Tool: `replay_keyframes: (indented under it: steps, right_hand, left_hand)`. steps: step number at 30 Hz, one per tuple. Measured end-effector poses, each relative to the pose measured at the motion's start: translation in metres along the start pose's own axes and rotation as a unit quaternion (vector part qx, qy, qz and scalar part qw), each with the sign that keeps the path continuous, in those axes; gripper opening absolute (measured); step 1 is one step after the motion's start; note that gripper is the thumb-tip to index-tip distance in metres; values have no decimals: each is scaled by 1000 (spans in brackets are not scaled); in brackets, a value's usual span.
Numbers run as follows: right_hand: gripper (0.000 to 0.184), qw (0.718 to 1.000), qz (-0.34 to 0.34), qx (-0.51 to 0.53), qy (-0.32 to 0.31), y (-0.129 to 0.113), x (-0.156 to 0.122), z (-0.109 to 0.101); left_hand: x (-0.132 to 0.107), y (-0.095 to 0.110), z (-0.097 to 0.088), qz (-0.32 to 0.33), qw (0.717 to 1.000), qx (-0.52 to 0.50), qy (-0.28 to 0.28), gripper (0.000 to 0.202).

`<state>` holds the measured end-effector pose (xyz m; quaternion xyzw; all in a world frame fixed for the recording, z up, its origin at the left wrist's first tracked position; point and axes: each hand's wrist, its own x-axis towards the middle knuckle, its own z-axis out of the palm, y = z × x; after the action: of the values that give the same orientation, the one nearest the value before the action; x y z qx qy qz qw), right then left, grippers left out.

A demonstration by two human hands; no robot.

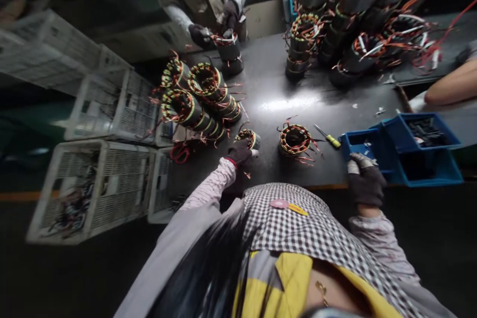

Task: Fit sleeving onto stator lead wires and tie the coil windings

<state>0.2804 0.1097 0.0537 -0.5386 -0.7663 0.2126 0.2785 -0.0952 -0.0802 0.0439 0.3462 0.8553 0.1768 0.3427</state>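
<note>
My left hand (240, 154), in a dark glove, is closed around a small motor stator (249, 136) with copper windings on the dark tabletop. To its right a larger wound stator (295, 140) stands upright with loose wire ends spread about it. A screwdriver (328, 137) with a yellow handle lies beside that stator. My right hand (367, 179), gloved with white-covered fingertips, is at the near edge of a blue bin (348, 145). Its fingers reach over the rim, slightly apart, with nothing visible in them.
Stacked stators (203, 94) stand at the left, with red-handled scissors (180, 153) nearby. More stator stacks (303, 44) fill the back right. White plastic crates (99, 184) stand left of the table (261, 89). Across it, a co-worker's gloved hands (230, 15) handle a stator. Another person's arm (452, 82) enters from the right.
</note>
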Motion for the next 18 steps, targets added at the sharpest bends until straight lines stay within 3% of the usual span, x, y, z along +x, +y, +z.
replay_keyframes:
  steps: [4,8,11,13,15,18]
  right_hand:
    - [37,991,-110,16,-71,-30,50,26]
    - [29,955,-195,-57,-218,-79,94,66]
    - [31,906,-232,-152,-320,-114,94,81]
    - [33,889,-211,-179,-365,-133,85,84]
    - [33,895,-199,-185,-353,-146,79,90]
    - [29,912,-166,-203,-314,-153,83,96]
  left_hand:
    - [-7,-18,14,-95,991,90,-22,32]
    - [-16,-7,-9,-109,987,122,4,52]
    - [-18,29,-25,-12,988,119,94,57]
    - [-14,63,-18,68,989,67,112,49]
    - [-5,96,0,125,991,44,27,40]
    - [9,136,28,180,969,148,-83,41]
